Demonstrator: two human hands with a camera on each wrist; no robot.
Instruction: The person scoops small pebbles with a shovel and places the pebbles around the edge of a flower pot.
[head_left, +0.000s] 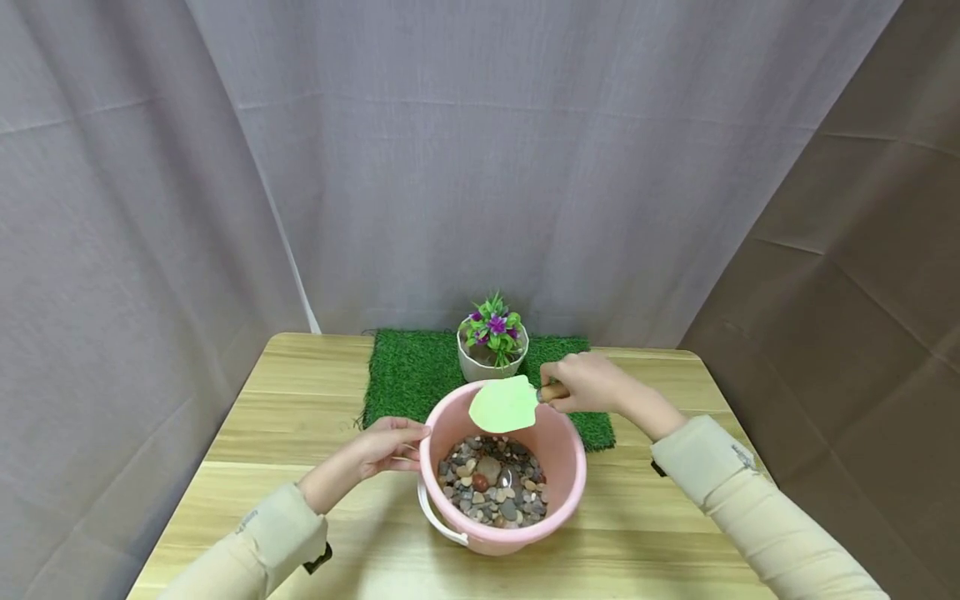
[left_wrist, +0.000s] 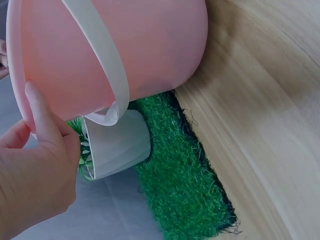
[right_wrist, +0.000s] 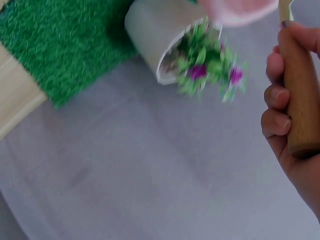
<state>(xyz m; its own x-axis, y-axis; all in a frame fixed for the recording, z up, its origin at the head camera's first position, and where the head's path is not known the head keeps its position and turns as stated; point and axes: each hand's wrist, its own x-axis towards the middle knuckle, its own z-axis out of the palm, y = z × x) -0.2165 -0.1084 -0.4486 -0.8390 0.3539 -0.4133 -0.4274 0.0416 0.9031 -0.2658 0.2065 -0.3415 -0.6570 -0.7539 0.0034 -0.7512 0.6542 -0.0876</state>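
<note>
A pink bucket (head_left: 564,467) stands on the table with several pebbles (head_left: 517,508) spread over its bottom, among them larger stones and a reddish one. My left hand (head_left: 386,446) pinches its rim on the left side, thumb and fingers at the edge, as the left wrist view also shows. The bucket's white carrying handle (left_wrist: 107,60) hangs down along the outside. Above the far part of the bucket's opening, my right hand (head_left: 592,383) grips a trowel by its wooden handle (right_wrist: 302,95). The trowel's pale green blade (head_left: 506,406) points left over the bucket.
Behind the bucket, a white pot (head_left: 480,367) with a purple-flowered plant (head_left: 495,329) stands on a green artificial turf mat (head_left: 405,375). The light wooden table (head_left: 300,400) ends at a grey curtain (head_left: 480,208), with a brown one (head_left: 862,333) to the right.
</note>
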